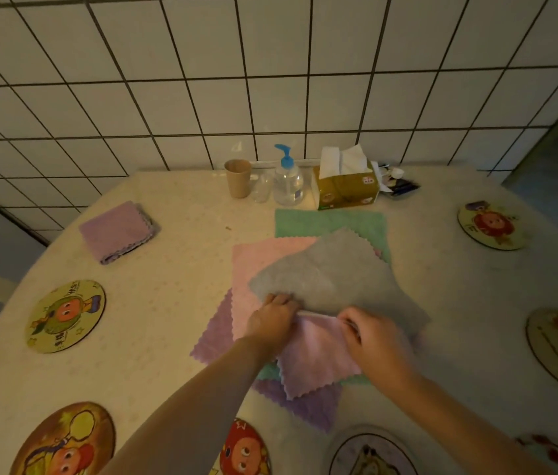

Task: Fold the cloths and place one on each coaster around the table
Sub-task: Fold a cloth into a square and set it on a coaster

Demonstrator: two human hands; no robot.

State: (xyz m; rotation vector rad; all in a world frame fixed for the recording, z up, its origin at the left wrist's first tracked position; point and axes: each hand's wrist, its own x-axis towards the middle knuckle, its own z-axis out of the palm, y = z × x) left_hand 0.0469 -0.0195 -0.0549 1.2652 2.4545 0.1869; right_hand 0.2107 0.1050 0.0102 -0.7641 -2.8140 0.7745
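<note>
Both your hands are working one pink cloth at the near middle of the table. Your left hand pinches its far left corner, and your right hand pinches the far right edge, fingers curled round the fabric. It lies on top of a loose pile: a grey cloth, a second pink one, a green one and purple ones. The risk, as I judge it, is snagging the grey cloth along with yours, since your left fingers touch its near edge; that would drag the pile askew. A folded purple cloth sits at far left, apparently covering its coaster. Several printed coasters round the rim are bare.
</note>
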